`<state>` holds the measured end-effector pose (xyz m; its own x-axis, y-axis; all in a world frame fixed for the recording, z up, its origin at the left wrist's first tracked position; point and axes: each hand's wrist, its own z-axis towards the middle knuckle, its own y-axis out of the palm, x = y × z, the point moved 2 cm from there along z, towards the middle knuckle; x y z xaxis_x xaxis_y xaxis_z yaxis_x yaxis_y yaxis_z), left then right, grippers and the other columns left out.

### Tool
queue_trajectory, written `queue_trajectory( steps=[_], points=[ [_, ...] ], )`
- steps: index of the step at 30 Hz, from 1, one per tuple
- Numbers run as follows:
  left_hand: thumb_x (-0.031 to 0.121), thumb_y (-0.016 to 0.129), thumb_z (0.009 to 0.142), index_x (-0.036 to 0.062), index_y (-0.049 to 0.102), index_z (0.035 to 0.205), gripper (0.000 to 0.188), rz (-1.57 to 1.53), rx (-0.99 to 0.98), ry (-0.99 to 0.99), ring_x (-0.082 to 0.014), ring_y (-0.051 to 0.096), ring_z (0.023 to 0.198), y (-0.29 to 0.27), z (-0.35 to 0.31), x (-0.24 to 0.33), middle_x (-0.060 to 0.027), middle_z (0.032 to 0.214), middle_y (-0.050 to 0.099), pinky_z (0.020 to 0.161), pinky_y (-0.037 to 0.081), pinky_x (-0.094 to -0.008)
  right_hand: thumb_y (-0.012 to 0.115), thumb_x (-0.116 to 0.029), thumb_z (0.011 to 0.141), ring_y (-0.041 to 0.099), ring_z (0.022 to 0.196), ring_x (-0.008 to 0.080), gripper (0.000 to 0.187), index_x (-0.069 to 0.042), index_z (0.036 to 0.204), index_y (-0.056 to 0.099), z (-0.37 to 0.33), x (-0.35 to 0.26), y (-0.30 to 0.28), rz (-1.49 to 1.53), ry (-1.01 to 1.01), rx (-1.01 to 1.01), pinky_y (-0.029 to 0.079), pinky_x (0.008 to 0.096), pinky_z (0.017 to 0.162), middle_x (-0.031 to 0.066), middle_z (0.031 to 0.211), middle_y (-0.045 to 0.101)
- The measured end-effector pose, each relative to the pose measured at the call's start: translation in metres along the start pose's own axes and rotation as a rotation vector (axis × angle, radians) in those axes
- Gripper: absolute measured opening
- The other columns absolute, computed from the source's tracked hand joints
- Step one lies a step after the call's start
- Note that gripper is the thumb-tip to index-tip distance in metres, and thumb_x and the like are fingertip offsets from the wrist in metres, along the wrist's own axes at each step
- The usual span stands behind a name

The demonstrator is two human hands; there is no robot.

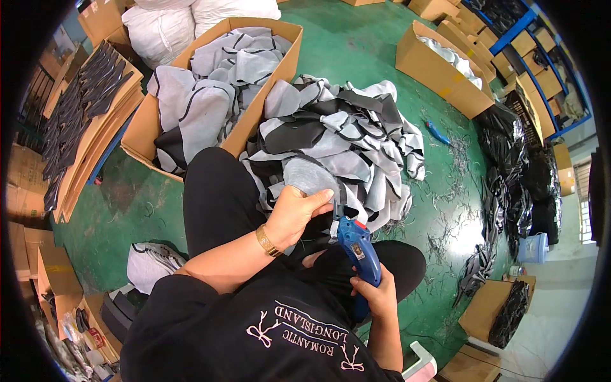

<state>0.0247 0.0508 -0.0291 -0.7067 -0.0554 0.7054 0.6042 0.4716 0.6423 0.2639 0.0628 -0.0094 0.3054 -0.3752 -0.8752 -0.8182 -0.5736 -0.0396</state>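
Note:
My left hand pinches the edge of a grey fabric piece with dark trim, thumb on top, over my lap. In my right hand is a blue cordless electric scissors with a red button. Its cutting head meets the dark edge of the piece, just right of my left fingertips; whether the blade is biting into it, I cannot tell. Directly beyond lies a large heap of similar grey and black fabric pieces, partly behind the held one.
A long cardboard box full of grey pieces stands left of the heap. On the green floor to the right are thin dark trimmings and another blue tool. Black plastic bags line the right side; stacked cardboard stands left.

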Motion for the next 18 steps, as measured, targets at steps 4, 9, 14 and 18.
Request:
queue_trajectory(
  steps=[4, 9, 14, 18],
  points=[
    [0.004, 0.062, 0.088, 0.0009, 0.060, 0.106, 0.019, 0.019, -0.030, 0.003, -0.0160, 0.064, 0.092, -0.0001, -0.0025, 0.0016, -0.0070, 0.102, 0.065, 0.081, 0.054, -0.0316, 0.069, -0.001, 0.070, 0.059, 0.057, 0.0151, 0.034, 0.006, 0.101, 0.057, -0.0009, 0.0011, 0.0000, 0.003, -0.021, 0.031, 0.049, 0.0272, 0.053, 0.0088, 0.078, 0.062],
    [0.003, 0.063, 0.087, -0.0010, 0.061, 0.106, 0.019, 0.067, -0.046, 0.012, -0.0160, 0.064, 0.089, 0.0025, -0.0049, 0.0021, -0.0083, 0.100, 0.066, 0.081, 0.055, -0.0312, 0.068, -0.001, 0.070, 0.059, 0.056, 0.0156, 0.032, 0.006, 0.100, 0.057, -0.0015, -0.0002, 0.0004, 0.014, -0.034, 0.033, 0.049, 0.0275, 0.053, 0.0090, 0.077, 0.062],
    [0.002, 0.063, 0.087, -0.0017, 0.063, 0.102, 0.016, 0.087, -0.041, 0.036, -0.0155, 0.065, 0.087, 0.0065, -0.0087, 0.0007, -0.0084, 0.098, 0.066, 0.079, 0.055, -0.0302, 0.068, 0.000, 0.070, 0.059, 0.055, 0.0162, 0.032, 0.006, 0.100, 0.057, -0.0023, -0.0034, 0.0014, 0.058, -0.020, 0.043, 0.049, 0.0275, 0.053, 0.0087, 0.074, 0.061],
    [0.002, 0.064, 0.086, -0.0021, 0.064, 0.102, 0.016, 0.122, -0.066, 0.049, -0.0149, 0.064, 0.087, 0.0060, -0.0086, 0.0002, -0.0077, 0.097, 0.066, 0.079, 0.054, -0.0296, 0.068, -0.001, 0.070, 0.059, 0.055, 0.0161, 0.032, 0.007, 0.100, 0.057, -0.0018, -0.0076, 0.0014, 0.090, -0.026, 0.036, 0.048, 0.0272, 0.052, 0.0084, 0.074, 0.061]
  ],
)
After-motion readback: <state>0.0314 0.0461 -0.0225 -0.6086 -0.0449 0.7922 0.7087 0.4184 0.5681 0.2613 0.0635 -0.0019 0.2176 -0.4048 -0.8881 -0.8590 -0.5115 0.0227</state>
